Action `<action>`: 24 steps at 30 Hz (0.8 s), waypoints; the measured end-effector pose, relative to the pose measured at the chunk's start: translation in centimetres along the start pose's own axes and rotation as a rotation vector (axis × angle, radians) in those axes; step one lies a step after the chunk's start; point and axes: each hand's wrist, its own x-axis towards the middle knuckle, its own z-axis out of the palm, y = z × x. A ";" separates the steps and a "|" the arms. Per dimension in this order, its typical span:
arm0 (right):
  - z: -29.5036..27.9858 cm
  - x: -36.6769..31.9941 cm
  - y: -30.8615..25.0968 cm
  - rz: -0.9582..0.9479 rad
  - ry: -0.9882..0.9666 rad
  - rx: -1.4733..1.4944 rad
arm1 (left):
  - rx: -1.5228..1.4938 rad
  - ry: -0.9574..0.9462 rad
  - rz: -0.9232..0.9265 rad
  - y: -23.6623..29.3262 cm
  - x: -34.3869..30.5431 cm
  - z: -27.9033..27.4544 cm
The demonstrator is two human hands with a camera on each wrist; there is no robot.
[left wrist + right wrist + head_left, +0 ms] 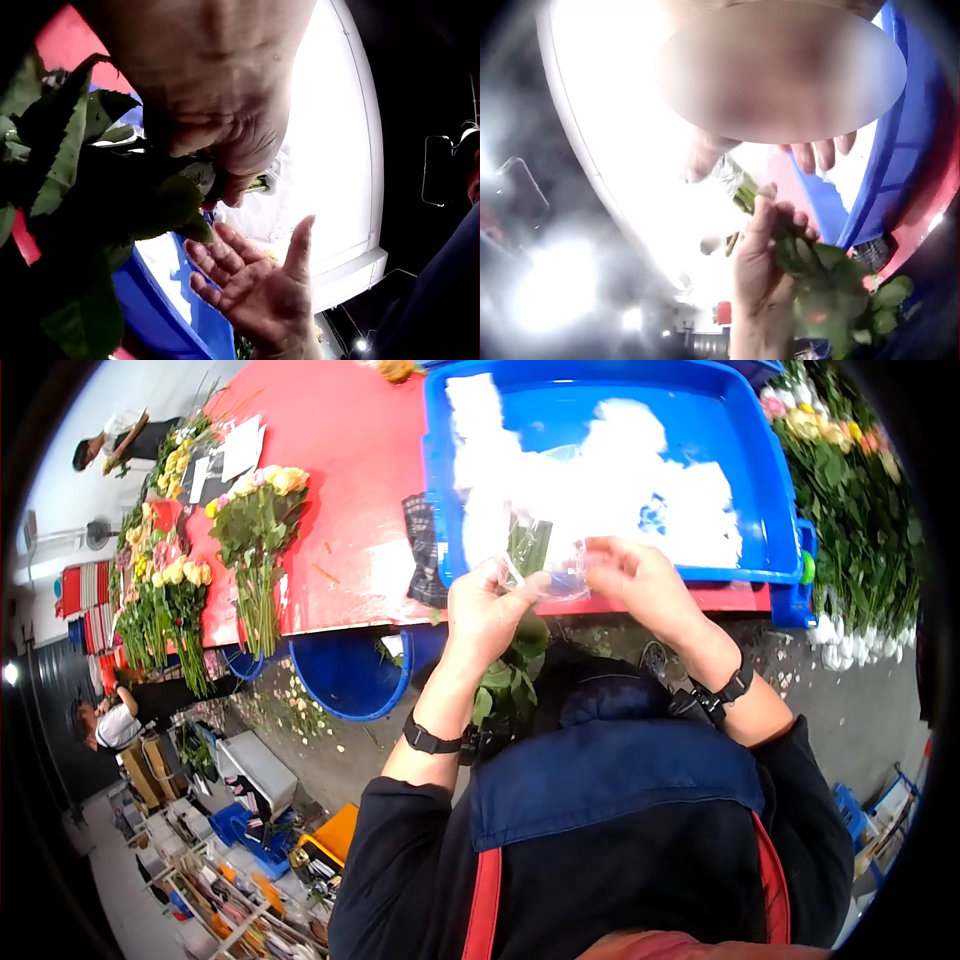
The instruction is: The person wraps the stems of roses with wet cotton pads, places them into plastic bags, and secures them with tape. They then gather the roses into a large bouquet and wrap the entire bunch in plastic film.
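Observation:
My left hand [482, 612] grips a bunch of green flower stems [530, 547] close to their cut ends. Leaves [512, 672] hang below that hand toward my body, and the flower heads are largely hidden. Clear plastic [568, 575] covers the stem ends; the right wrist view shows it as a crinkled clear wrap [733, 174] at the tips. Beside the plastic is my right hand [642, 582], its fingertips overlapping the plastic's edge in the head view. From the left wrist, the right hand [266, 304] shows its palm, fingers extended and thumb spread.
A blue tray [610, 380] holding bright white material [690, 510] lies in front on the red table [350, 460]. Bunched roses [262, 510] lie to the left, more leafy bunches [850, 490] to the right. Below the table edge stands a blue bin [350, 680]. Two people are at far left.

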 end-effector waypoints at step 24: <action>-21.8 -16.1 2.9 -0.846 0.614 -0.854 | 0.496 0.052 0.052 3.3 -6.2 30.4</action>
